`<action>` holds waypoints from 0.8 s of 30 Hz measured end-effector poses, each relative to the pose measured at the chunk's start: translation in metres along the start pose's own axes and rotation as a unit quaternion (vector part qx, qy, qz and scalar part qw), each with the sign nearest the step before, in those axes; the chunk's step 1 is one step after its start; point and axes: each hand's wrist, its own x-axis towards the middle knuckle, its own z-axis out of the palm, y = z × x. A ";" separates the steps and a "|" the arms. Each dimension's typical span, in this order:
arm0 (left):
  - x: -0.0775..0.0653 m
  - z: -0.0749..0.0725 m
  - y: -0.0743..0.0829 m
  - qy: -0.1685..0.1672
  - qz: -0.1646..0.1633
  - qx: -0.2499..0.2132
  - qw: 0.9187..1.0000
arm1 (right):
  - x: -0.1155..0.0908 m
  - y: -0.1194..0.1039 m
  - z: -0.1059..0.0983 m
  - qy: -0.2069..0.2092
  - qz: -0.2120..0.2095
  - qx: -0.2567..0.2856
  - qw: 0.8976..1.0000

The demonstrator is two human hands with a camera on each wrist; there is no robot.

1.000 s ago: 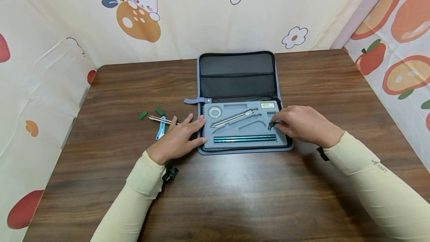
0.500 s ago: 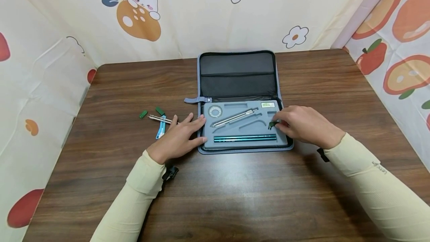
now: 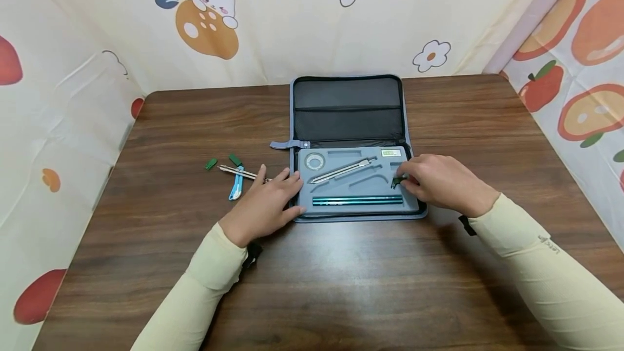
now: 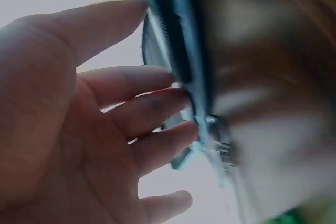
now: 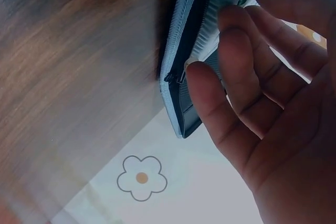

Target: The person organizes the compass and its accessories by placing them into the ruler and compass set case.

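Note:
An unzipped blue-grey case (image 3: 291,112) lies with its lid folded back on the table. Its grey tray (image 3: 351,189) holds a silver compass (image 3: 341,171), a round clear ring-shaped piece (image 3: 314,161), a white-and-green block (image 3: 391,153) and dark teal pencils (image 3: 357,200). My left hand (image 3: 263,202) rests on the tray's left edge, fingers spread. At the tray's right side my right hand (image 3: 436,182) pinches a small dark green piece (image 3: 397,182) between thumb and fingers, over a recess. In the right wrist view the fingers largely hide that piece.
Left of the case lie a slim silver tool (image 3: 239,171), partly behind my left hand, a light blue cutter-like tool (image 3: 236,184) and two small green pieces (image 3: 210,164). A strap (image 3: 285,145) sticks out from the case's left side. Patterned cloth (image 3: 292,26) hangs behind the table.
My left hand has shifted slightly at the case's edge, its fingers now a little more raised. The right hand keeps its pinch on the green piece in nearly the same spot.

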 end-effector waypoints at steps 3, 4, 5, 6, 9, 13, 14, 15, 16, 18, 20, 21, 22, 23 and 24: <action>-0.006 -0.002 0.013 0.028 0.037 0.054 0.997 | 0.002 -0.001 -0.001 -0.004 0.001 -0.004 1.000; -0.007 -0.002 0.017 0.040 0.051 0.067 0.996 | 0.003 -0.002 -0.001 -0.005 0.000 -0.005 1.000; -0.009 -0.002 0.021 0.051 0.063 0.075 0.994 | 0.004 -0.002 -0.001 -0.006 -0.001 -0.006 1.000; -0.010 -0.002 0.025 0.062 0.076 0.082 0.992 | 0.004 -0.002 -0.001 -0.006 -0.003 -0.008 1.000; -0.014 0.001 0.034 0.091 0.099 0.102 0.986 | 0.009 -0.006 -0.004 0.000 -0.015 -0.013 1.000; -0.016 0.004 0.039 0.113 0.099 0.129 0.980 | 0.022 -0.016 -0.008 0.022 -0.036 -0.022 0.999; -0.017 0.004 0.040 0.116 0.097 0.134 0.979 | 0.026 -0.019 -0.009 0.027 -0.043 -0.023 0.998; -0.017 0.005 0.041 0.117 0.095 0.137 0.979 | 0.031 -0.023 -0.010 0.031 -0.051 -0.023 0.998; -0.017 0.005 0.041 0.115 0.094 0.137 0.979 | 0.036 -0.027 -0.011 0.034 -0.059 -0.022 0.997; -0.017 0.007 0.042 0.111 0.093 0.137 0.980 | 0.047 -0.036 -0.013 0.039 -0.076 -0.019 0.996; -0.016 0.008 0.043 0.107 0.093 0.135 0.981 | 0.059 -0.044 -0.014 0.041 -0.091 -0.014 0.995; -0.015 0.008 0.044 0.106 0.094 0.135 0.981 | 0.065 -0.048 -0.014 0.043 -0.096 -0.012 0.994; -0.014 0.008 0.044 0.105 0.095 0.136 0.981 | 0.072 -0.053 -0.014 0.044 -0.100 -0.010 0.994; -0.013 0.009 0.045 0.105 0.095 0.137 0.980 | 0.078 -0.057 -0.014 0.042 -0.104 -0.008 0.994; -0.013 0.009 0.045 0.105 0.094 0.138 0.980 | 0.085 -0.062 -0.014 0.040 -0.109 -0.007 0.993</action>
